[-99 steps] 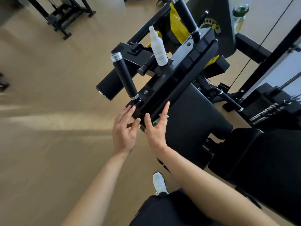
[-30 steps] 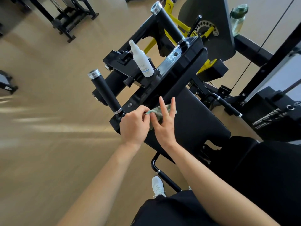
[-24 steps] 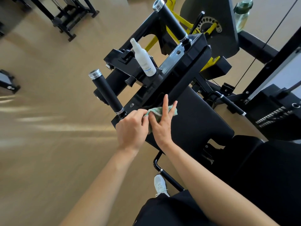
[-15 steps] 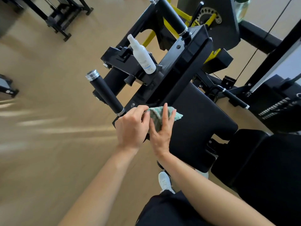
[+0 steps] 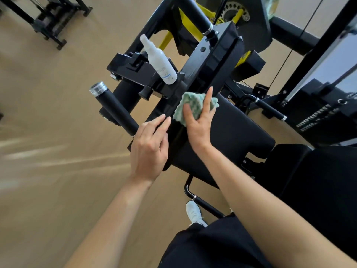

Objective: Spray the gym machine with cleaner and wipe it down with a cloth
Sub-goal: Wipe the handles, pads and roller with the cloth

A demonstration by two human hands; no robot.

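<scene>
Head view, single moment.

Gym machine (image 5: 212,60): black frame. Its top bar ran lower left to upper right across the picture, with a handle (image 5: 114,108) sticking out toward the upper left at the near end, chrome cap outermost.

Back pad (image 5: 237,136): black, its long edge parallel to and just below the bar. No wet film or streaks could be made out on it (dark surface, so this was poor evidence either way).

Spray bottle (image 5: 159,60): white, standing on a bracket of the frame, base down, nozzle pointing to the upper left of the picture. Neither hand touched it.

Left hand (image 5: 149,147): relaxed and holding nothing, fingers straight, tips resting on the frame by the foot of the handle.

Right hand (image 5: 199,124): gripped the cloth (image 5: 190,105) between thumb and fingers, forefinger stretched up along the bar, pressing it to the seam where bar met pad.

Cloth: green and white, bunched, with no clear long axis. It spread slightly across the seam, well short of the far end.

Progress, judged: the bottle was set aside, so spraying was probably done for this section. Wiping looked to be in its early stage at the near end. The rest of the bar, the pad face and both handles appeared left to do.
</scene>
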